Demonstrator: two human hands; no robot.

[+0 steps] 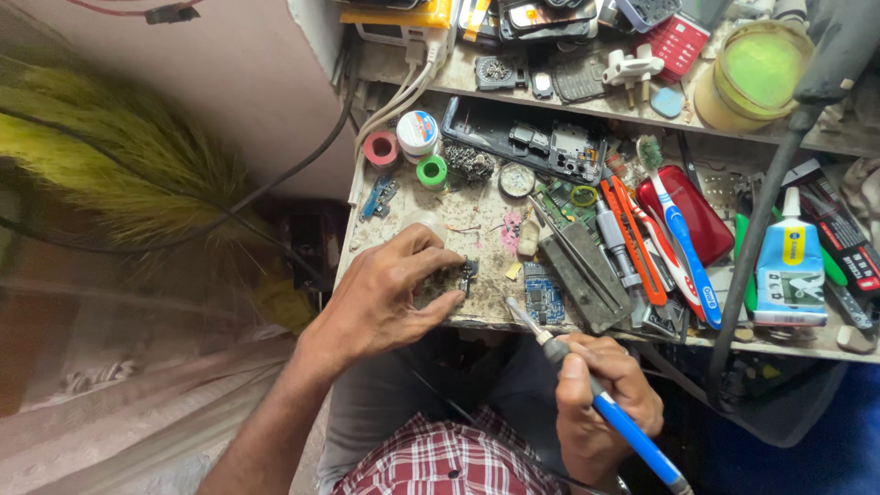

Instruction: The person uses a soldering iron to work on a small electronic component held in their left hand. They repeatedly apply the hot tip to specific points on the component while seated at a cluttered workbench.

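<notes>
Gripping the blue-handled soldering iron (612, 408) in a closed fist, the right hand (600, 403) is sitting lowest in view, just above the checked shirt (440, 458); the iron's metal tip is pointing up and left toward the front edge of the workbench (431, 316). Left of it, the left hand (385, 298) is resting on the bench surface with fingers curled and pressed together, pinching a small dark circuit board (468, 269) at the fingertips. The iron's tip is lying near that board but apart from it. Just right of the tip, a small blue circuit board (544, 301) is lying flat. Further right, a grey rectangular block (587, 275), orange-handled cutters (632, 243), a blue toothbrush (683, 247) and a glue bottle (790, 266) are crowding the bench.
</notes>
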